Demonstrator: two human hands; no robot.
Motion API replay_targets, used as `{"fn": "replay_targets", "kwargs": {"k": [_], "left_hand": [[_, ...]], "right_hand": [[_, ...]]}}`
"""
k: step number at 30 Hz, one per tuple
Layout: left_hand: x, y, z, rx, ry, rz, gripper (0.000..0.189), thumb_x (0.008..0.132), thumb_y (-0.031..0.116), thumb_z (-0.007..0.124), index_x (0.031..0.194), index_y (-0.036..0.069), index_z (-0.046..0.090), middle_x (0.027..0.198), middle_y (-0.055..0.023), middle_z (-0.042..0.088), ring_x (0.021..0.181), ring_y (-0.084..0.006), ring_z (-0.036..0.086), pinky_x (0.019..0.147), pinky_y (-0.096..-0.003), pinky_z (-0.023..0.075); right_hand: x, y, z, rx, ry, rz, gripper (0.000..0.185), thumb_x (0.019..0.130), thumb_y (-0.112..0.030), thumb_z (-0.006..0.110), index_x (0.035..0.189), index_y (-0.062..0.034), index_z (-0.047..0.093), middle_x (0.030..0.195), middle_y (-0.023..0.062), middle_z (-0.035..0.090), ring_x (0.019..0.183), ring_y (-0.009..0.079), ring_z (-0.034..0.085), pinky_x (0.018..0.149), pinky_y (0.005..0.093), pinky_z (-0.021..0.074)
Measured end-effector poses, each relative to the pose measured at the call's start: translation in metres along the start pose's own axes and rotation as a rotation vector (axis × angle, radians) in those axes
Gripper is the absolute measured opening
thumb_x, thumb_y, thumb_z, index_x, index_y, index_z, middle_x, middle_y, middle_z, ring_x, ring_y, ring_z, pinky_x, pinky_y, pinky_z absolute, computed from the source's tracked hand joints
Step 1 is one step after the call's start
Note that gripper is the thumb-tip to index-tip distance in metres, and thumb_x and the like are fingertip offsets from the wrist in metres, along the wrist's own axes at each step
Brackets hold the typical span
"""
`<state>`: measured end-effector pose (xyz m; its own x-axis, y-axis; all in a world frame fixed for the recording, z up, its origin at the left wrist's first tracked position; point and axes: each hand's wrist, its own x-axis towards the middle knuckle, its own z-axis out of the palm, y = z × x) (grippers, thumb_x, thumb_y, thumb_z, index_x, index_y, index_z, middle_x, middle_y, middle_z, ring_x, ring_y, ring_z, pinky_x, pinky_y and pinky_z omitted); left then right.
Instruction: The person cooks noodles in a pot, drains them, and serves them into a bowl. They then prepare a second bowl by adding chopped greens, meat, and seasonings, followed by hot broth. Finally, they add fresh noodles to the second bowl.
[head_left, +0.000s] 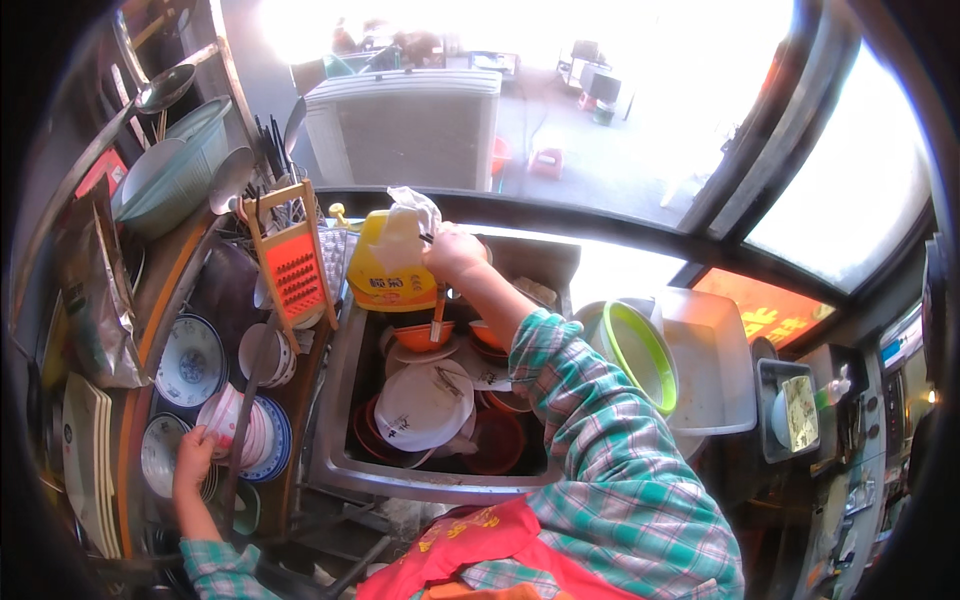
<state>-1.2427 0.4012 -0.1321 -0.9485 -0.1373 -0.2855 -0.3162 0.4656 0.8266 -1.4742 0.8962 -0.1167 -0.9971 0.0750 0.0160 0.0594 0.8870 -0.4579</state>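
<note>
My left hand (193, 457) grips the edge of a stack of pink-and-white striped bowls (238, 431) on the shelf at left. My right hand (454, 255) is closed above the far side of the sink, around what look like thin orange sticks (437, 322); the fingers hide most of them. Right beside it, crumpled white plastic (409, 217) lies over a yellow detergent jug (382, 281). Below, the metal sink (427, 489) holds stacked dishes: a white plate (424, 405) on top, an orange bowl (424, 336) and a dark red bowl (491, 441).
Blue-patterned bowls (190, 360) stand on the left shelf near an orange grater (296, 281) in a wooden frame. Right of the sink are a green-rimmed strainer (641, 356) and a translucent plastic bin (709, 367). A dark window frame (600, 214) runs behind the sink.
</note>
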Motion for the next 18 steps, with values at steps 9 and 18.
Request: {"fn": "replay_targets", "kwargs": {"k": [9,18], "left_hand": [[-0.053,-0.001,0.003,0.047,0.397,0.162,0.021,0.097,0.017,0.051,0.1,-0.003,0.058,0.088,-0.0089,0.06,0.082,-0.0144,0.053,0.076,-0.0308,0.0444],[-0.151,0.106,0.126,0.582,0.309,0.652,0.013,0.079,0.006,0.068,0.09,0.002,0.062,0.09,-0.0126,0.064,0.096,-0.0342,0.059,0.087,-0.0428,0.0446]], "right_hand": [[0.01,0.041,-0.027,0.067,-0.028,-0.418,0.026,0.087,-0.019,0.06,0.111,-0.009,0.061,0.108,0.0168,0.065,0.101,0.0316,0.063,0.084,0.0403,0.0511],[-0.113,0.04,-0.009,0.83,-0.094,0.012,0.034,0.091,-0.026,0.063,0.11,0.0019,0.062,0.094,0.0111,0.068,0.069,0.0157,0.06,0.066,0.0258,0.0497]]}}
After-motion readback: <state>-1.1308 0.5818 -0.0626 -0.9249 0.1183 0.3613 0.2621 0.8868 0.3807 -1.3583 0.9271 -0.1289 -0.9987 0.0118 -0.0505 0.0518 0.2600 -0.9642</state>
